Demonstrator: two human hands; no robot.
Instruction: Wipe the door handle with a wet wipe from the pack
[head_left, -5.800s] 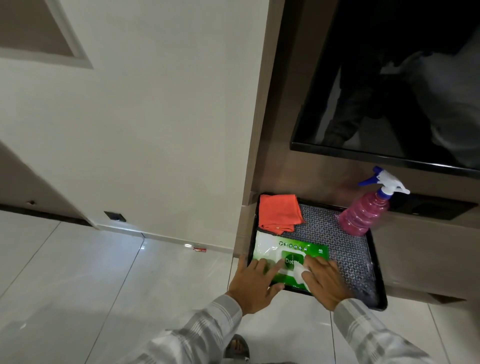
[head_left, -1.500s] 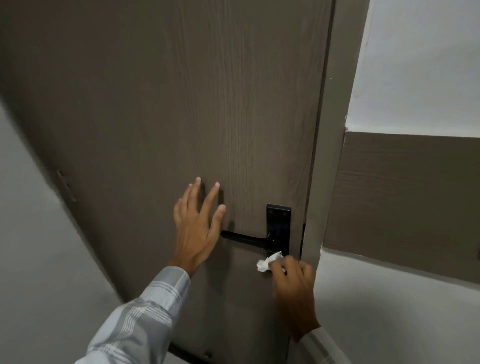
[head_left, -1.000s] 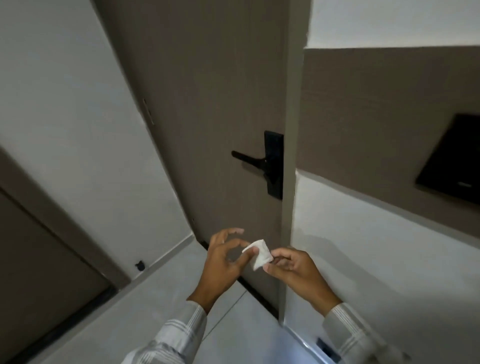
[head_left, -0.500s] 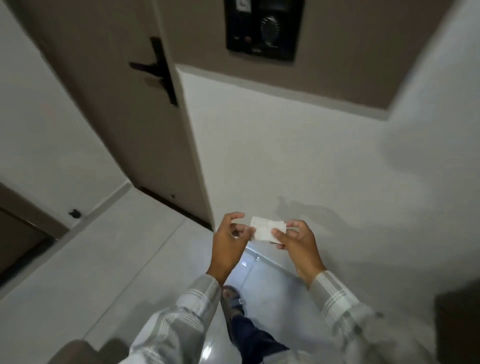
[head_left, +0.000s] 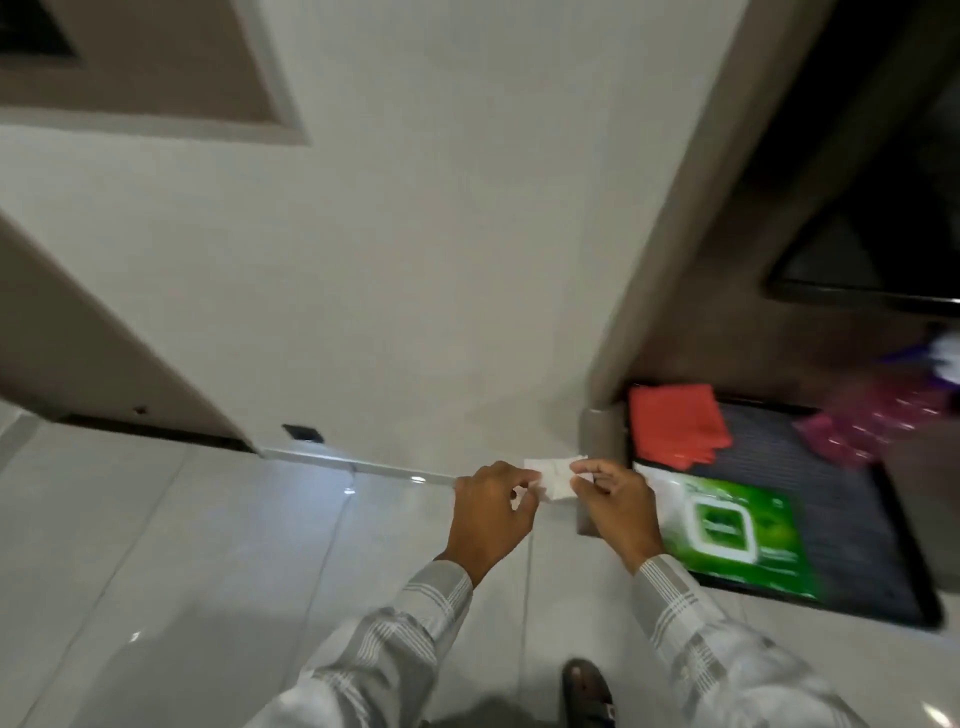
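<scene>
Left hand and right hand each pinch the wet wipe in a fingertip grip, likely folding it, beside the pack.

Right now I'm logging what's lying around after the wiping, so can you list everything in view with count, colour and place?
Folded white wet wipe: one, white, pinched between both hands above the floor.
Green plastic wet wipe pack: one, green with white flap outline, on the tray's near left part.
Folded orange cloth: one, orange, tray's far left corner.
Pink spray bottle: one, pink with blurred purple and white top, tray's far right.
Dark rectangular tray: one, black rim, patterned grey base, right side.
Glossy tiled floor: pale grey, below.
Dark sandal: one, bottom edge.
Left hand: holds the wipe's left edge.
Right hand: holds its right edge.
</scene>
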